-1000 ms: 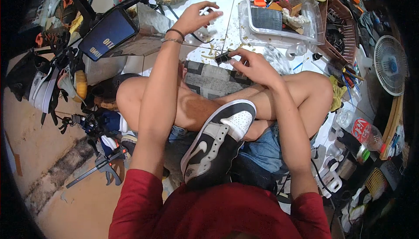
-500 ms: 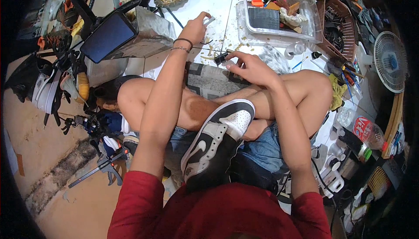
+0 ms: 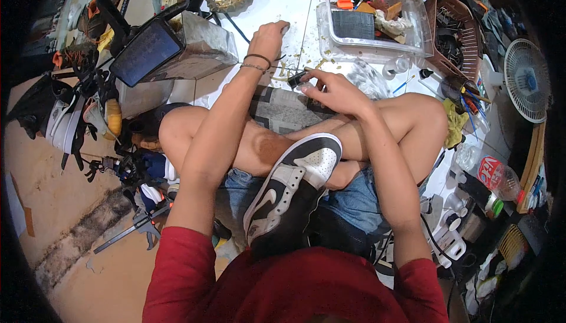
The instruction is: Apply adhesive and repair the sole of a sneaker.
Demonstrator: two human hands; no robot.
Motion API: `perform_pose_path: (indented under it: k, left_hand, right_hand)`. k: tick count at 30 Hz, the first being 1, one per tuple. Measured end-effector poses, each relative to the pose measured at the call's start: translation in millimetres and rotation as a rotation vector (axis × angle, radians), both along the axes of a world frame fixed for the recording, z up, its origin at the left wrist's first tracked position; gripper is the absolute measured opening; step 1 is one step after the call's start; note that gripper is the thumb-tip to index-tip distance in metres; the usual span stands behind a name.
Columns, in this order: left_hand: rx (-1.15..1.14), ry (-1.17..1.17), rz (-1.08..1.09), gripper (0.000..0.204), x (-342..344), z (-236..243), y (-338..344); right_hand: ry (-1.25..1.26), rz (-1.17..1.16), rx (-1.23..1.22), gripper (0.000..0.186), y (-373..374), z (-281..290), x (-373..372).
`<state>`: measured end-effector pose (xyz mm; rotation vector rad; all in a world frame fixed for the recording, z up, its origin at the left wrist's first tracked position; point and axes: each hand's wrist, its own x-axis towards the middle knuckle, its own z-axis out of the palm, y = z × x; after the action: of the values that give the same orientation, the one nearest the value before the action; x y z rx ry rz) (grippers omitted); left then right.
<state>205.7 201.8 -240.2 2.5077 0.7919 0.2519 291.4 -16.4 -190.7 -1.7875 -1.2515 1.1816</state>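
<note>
My left hand [image 3: 268, 40] is over the white tiles beyond my crossed legs, its fingers curled in. Whatever those fingers grip, if anything, is hidden. Between the thumb and fingers of my right hand [image 3: 337, 92] is a small black object with a pale, clear-looking part [image 3: 297, 79]; its kind is too small to tell. Below both hands lies a grey patterned block [image 3: 277, 107]. A black and white sneaker [image 3: 295, 184] rests tilted on my lap, toe pointing away, and neither hand touches it.
Yellowish scraps [image 3: 289, 66] litter the tiles. A clear plastic box [image 3: 377, 44] stands at the far right beside a brown basket [image 3: 457, 28]. Leftward are a phone [image 3: 146, 51] on a holder and a marble-patterned block [image 3: 203, 46]. A fan [image 3: 526, 81] and plastic bottle [image 3: 498, 178] stand right.
My left hand has moved slightly right and nearer, and its pointing finger has curled in. The pale thing seen by its fingertips is now hidden. My right hand stays nearly still.
</note>
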Motion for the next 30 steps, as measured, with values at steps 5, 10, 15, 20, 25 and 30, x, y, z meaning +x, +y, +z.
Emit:
perform_pose_path:
  k: [5,10,15,20,25,30]
  left_hand:
    - [-0.052,0.217,0.069,0.031,-10,13,-16]
    - [-0.132,0.158,0.073,0.027,-28,13,-24]
    - [-0.074,0.004,0.118,0.026,-15,4,-24]
    - [-0.011,0.04,0.063,0.023,10,5,-26]
    - [-0.022,0.091,0.003,0.023,-21,-2,-30]
    - [-0.077,0.064,0.081,0.024,4,-1,-27]
  right_hand:
    - [0.021,-0.007,-0.034,0.04,0,3,1]
    - [-0.009,-0.012,-0.054,0.039,-1,1,2]
    - [0.008,-0.019,-0.013,0.038,-2,0,-1]
    - [0.002,-0.02,0.013,0.038,2,-10,2]
    - [0.034,-0.014,0.008,0.036,3,-3,-1]
    - [0.058,-0.019,0.051,0.038,2,-6,1]
